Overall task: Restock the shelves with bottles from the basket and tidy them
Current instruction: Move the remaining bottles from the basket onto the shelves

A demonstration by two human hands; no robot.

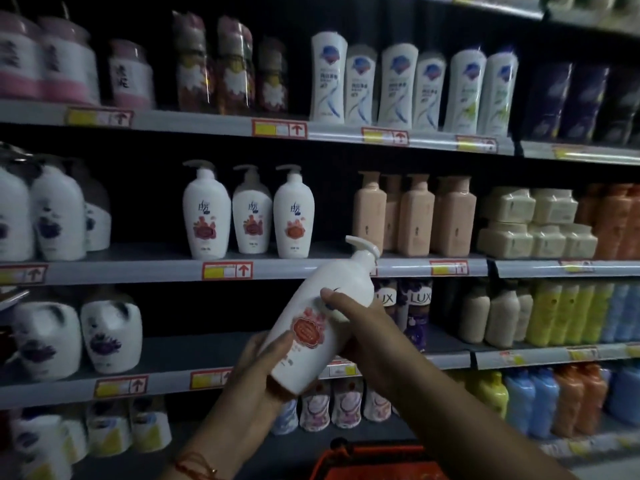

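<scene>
- Both hands hold the white pump bottle [320, 320] tilted before the shelves: my left hand [266, 358] cups its base, my right hand [360, 327] wraps its middle.
- I'd upright it, label outward, beside the three matching pump bottles [247, 211].

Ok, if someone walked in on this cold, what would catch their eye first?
First, the white pump bottle with a red flower label, held tilted in mid-frame by both hands: the left hand grips its base, the right hand its middle. Just behind, three matching pump bottles stand upright on the middle shelf, with bare shelf to their left. At the bottom edge sits a red basket.
</scene>
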